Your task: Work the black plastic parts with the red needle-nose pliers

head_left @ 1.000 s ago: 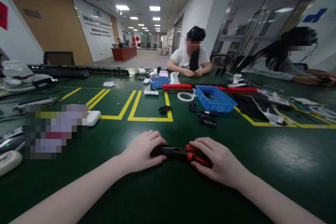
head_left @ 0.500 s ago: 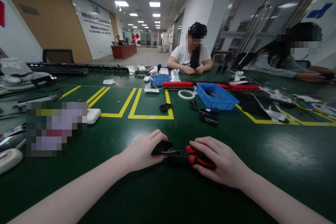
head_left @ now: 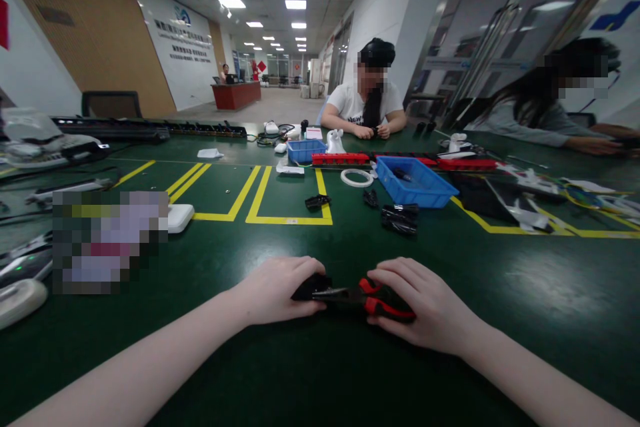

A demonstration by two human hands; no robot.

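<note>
The fingers of the left hand (head_left: 283,290) pinch a black piece (head_left: 308,287), which pliers (head_left: 345,294) wrapped in the right hand (head_left: 425,300) could let slip if angled poorly.

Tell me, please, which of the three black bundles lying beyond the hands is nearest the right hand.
The rightmost and biggest bundle, by the larger blue bin; the middle bundle and leftmost bundle are smaller and farther from the right hand.

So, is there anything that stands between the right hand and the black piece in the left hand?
Only the red-handled pliers, which the right hand holds, jaws at the black piece in the left hand; nothing else visible.
</note>
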